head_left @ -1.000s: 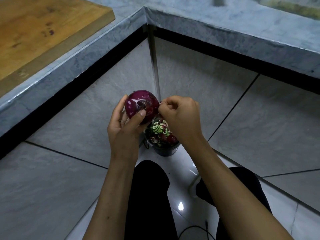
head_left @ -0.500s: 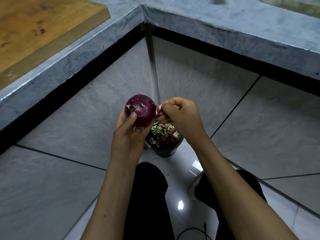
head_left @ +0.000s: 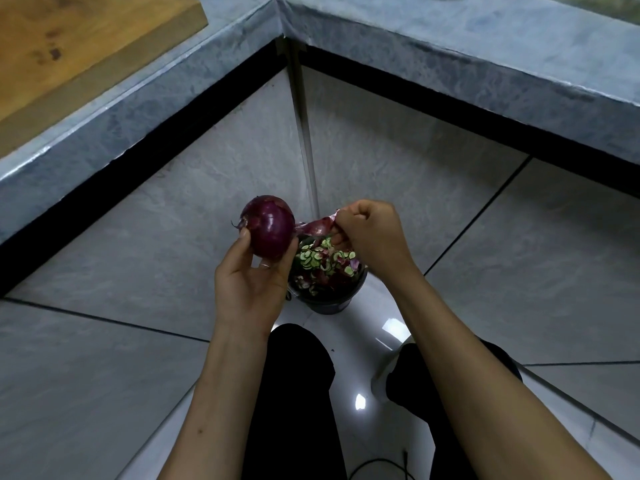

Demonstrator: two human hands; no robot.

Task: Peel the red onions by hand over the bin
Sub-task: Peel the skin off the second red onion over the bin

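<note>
Currently your left hand (head_left: 249, 285) grips the red onion (head_left: 271, 226) above the bin (head_left: 327, 303), root end pointing left; your right hand (head_left: 372, 237) pinches a skin strip (head_left: 317, 227) stretched rightward.

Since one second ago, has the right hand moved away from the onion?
Yes. The right hand has pulled to the right, away from the red onion, drawing a strip of skin out over the bin; earlier it sat against the onion.

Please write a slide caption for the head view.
Left hand holds red onion; right hand pulls skin strip above bin.
</note>
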